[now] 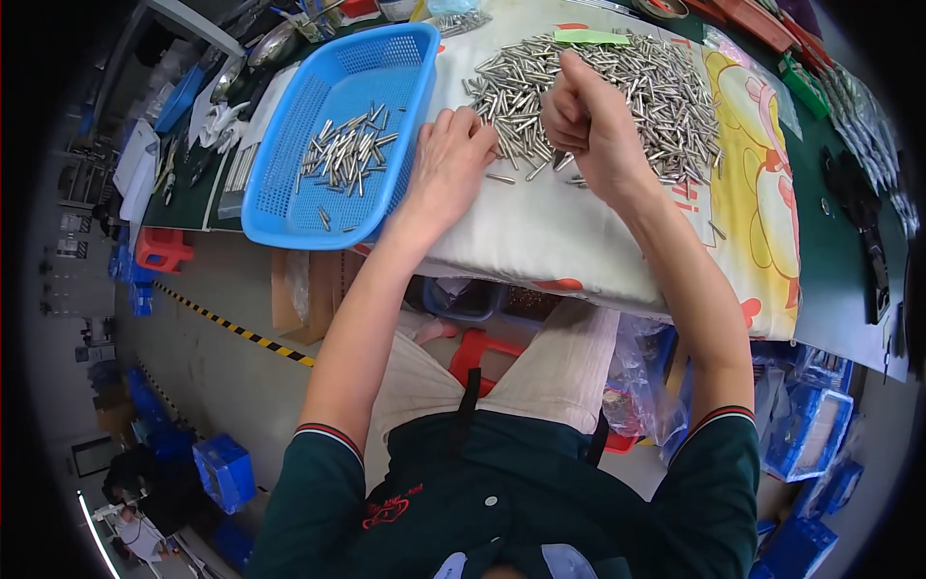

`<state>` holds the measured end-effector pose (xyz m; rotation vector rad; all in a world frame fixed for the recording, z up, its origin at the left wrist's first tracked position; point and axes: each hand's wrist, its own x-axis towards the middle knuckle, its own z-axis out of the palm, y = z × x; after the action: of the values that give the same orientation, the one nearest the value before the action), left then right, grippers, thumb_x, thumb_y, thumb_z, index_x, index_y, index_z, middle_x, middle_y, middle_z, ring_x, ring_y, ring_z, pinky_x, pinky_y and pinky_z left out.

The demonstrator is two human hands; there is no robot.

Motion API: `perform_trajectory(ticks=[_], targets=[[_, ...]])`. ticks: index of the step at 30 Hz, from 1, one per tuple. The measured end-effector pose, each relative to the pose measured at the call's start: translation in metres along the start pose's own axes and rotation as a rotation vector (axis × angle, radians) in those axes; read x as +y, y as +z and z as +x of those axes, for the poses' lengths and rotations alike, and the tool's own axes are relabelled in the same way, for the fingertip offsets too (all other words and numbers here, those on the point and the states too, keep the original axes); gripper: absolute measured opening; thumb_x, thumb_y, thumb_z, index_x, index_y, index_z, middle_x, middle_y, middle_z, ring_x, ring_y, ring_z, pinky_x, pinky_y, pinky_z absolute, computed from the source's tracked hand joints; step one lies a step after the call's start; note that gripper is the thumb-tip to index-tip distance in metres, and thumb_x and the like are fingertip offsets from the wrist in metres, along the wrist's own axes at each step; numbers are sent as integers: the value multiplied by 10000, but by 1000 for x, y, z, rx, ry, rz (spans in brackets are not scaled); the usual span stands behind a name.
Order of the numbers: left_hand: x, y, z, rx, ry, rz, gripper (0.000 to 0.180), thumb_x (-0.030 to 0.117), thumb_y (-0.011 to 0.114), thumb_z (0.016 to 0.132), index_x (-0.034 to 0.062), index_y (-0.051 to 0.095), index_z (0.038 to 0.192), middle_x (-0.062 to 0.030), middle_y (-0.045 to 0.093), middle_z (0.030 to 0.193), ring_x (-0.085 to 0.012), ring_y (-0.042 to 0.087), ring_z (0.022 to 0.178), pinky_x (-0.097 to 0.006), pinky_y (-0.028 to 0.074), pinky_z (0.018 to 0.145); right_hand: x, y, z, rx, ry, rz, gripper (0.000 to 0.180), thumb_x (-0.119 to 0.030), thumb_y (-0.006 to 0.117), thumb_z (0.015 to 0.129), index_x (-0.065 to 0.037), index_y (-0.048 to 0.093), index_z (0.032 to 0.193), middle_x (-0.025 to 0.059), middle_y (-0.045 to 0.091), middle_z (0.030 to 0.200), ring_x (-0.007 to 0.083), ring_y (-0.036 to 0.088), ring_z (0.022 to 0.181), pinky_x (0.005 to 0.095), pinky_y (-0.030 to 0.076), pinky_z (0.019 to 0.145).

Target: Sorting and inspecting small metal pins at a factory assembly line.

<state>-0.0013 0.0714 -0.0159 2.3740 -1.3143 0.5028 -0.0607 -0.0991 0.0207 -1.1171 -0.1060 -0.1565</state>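
Note:
A broad heap of small pointed metal pins (666, 106) lies on a pale printed cloth (579, 232), with a few loose ones at its near edge. Over the heap's near side my right hand (596, 130) is closed, thumb uppermost. A pin shows just below its curled fingers; whether they grip it I cannot tell. My left hand (451, 159) rests between the heap and a blue plastic basket (410, 145), fingers bent and together, tips close to the cloth. What they hold, if anything, is hidden. A smaller batch of similar pins (347, 152) lies inside the basket.
A light green strip (591, 37) lies on the heap's far side. Tools and metal bowls (275, 45) crowd the back left. Beyond the cloth's yellow right side stands a green box (803, 85). A red stool (164, 249) is on the floor at left.

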Motion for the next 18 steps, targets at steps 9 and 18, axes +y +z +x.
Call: perform_trajectory(ticks=[9,18], targets=[[48,-6,-31,-29,-141,-203,107,10,627,720,19,551,794,-98,520,792,-283,516,803,-371,388,720,10,2,-23,-66,2,175,498,-462,368,929,-114,309,578,-33,236,463,77,172,430,255,147,424],[45,8,-38,99,-183,-340,103,-16,633,697,11,555,759,-102,519,753,-290,512,730,-388,411,669,19,15,-27,166,-54,190,516,-466,320,949,-112,294,573,-24,240,464,90,179,420,262,153,411]])
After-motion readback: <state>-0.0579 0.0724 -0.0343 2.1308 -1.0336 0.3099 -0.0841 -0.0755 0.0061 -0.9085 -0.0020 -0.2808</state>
